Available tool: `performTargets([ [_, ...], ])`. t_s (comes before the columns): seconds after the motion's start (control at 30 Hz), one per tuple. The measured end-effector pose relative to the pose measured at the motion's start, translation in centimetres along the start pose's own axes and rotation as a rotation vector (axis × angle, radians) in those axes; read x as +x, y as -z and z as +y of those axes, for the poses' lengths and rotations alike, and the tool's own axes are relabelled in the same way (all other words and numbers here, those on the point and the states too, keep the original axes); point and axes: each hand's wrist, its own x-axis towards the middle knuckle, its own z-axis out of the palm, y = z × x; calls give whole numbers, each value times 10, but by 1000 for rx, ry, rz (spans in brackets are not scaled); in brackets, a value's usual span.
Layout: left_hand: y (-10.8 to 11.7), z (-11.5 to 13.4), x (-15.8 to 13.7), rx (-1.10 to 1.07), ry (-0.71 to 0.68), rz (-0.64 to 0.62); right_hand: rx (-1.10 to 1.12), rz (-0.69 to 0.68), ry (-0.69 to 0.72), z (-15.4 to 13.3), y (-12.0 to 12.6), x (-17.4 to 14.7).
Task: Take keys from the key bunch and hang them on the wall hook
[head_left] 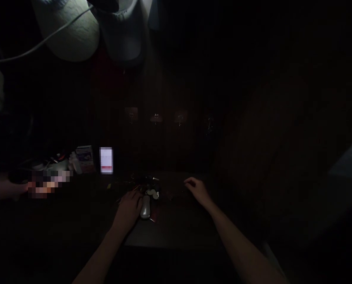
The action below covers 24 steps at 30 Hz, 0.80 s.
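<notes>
In the dim light, my left hand (130,207) rests palm down on the dark table, its fingers stretched out over a loose cluster of small items. Right beside its thumb lies a smooth silvery, rounded object (145,207), narrower in the middle; its kind is unclear. Just beyond sits a small pale, irregular piece (152,193). A thin dark tool with a shiny tip (154,179) lies farther back. My right hand (198,190) is to the right of these, its fingers curled and tips close together. Whatever they may pinch is too dark to make out.
At left, another person's forearm (7,186) reaches in, with a blurred bright item at the hand. A small box (85,157) and a lit screen (106,160) stand at the back. Pale bags (72,35) hang above, crossed by a white cable (53,34). Several clips line the back wall.
</notes>
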Motion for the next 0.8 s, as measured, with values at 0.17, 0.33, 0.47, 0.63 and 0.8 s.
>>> performTargets([
  [0.17, 1, 0, 0, 15, 10, -10, -146, -74, -75, -2, -6, -15],
  [0.33, 1, -1, 0, -1, -12, -2, -303, -124, -41, -8, -12, -25],
  [0.47, -1, -3, -1, -14, -18, 21, -528, -152, -16, -16, -19, -33],
  [0.63, -2, -3, -1, -23, -20, 28, -698, -166, 6, -23, -22, -40],
  [0.8, -2, -3, 0, 8, -6, -7, -692, -150, 51, -19, -16, -42],
])
